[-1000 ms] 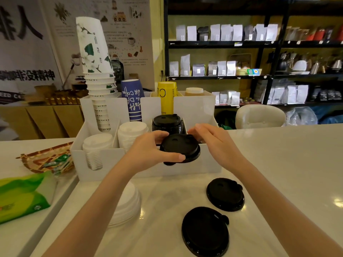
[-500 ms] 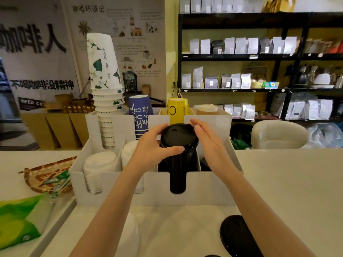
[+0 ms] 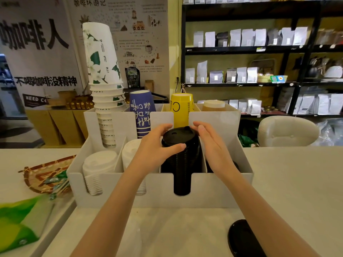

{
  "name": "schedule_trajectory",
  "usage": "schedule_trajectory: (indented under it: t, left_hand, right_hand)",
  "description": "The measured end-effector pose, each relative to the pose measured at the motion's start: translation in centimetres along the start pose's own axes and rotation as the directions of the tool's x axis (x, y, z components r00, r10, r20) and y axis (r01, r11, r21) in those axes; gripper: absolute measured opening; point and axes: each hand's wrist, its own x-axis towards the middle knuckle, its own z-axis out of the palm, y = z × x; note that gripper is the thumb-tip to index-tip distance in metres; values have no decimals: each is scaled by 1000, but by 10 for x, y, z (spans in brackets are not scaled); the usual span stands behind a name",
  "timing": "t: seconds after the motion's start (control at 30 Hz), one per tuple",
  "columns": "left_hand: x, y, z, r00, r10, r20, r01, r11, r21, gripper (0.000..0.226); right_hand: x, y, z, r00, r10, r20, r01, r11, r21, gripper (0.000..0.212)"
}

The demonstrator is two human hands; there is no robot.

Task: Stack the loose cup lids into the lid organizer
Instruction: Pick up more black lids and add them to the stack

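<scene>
Lid organizer (image 3: pixel 115 188): white, divided box standing on the pale counter (image 3: pixel 297 182) — every place below is given relative to it.
Black lid (image 3: pixel 178 135): sits on top of the black lid stack (image 3: pixel 181 164) in the organizer's third front compartment from the left, roughly level.
Left hand (image 3: pixel 154 147): at the left side of that stack's top; thumb lies across the front rim of the black lid, fingers (image 3: pixel 164 127) curl over its back-left edge — a light grip on the lid.
Right hand (image 3: pixel 213 147): at the right side of the same stack, palm facing it, fingers spread loosely and curved; fingertips are at the lid's back-right edge, and I cannot tell whether they press on it.
Loose black lid (image 3: pixel 241 238): flat on the counter in front of the organizer, toward its right end, partly hidden by the right forearm.
White lid stacks (image 3: pixel 98 167): in the two front compartments at the organizer's left.
Paper cups (image 3: pixel 104 71): stacked upside down in the back-left compartment; a blue cup (image 3: pixel 142 112) and a yellow cup (image 3: pixel 181 108) stand in the back compartments beside them.
Woven tray (image 3: pixel 44 175): on the counter just left of the organizer.
</scene>
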Motion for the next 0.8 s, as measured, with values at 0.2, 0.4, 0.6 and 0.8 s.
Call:
schedule_trajectory:
  t: [0.2, 0.4, 0.6, 0.8]
  left_hand:
    - [-2, 3, 6, 998, 34, -50, -32, 999, 24, 61]
    - [-4, 3, 7, 998, 41, -49, -38, 997, 70, 56]
    - [-6, 4, 4, 998, 66, 13, -67, 987, 147, 48]
    - [-9, 5, 6, 995, 55, 78, -67, 984, 164, 50]
  right_hand:
    - [0, 3, -2, 1000, 13, 10, -13, 1000, 6, 26]
    - [-2, 6, 0, 1000, 14, 14, -14, 1000, 11, 32]
    - [-6, 4, -4, 998, 67, 20, -69, 995, 79, 28]
    - [-18, 0, -5, 995, 49, 82, -44, 998, -53, 35]
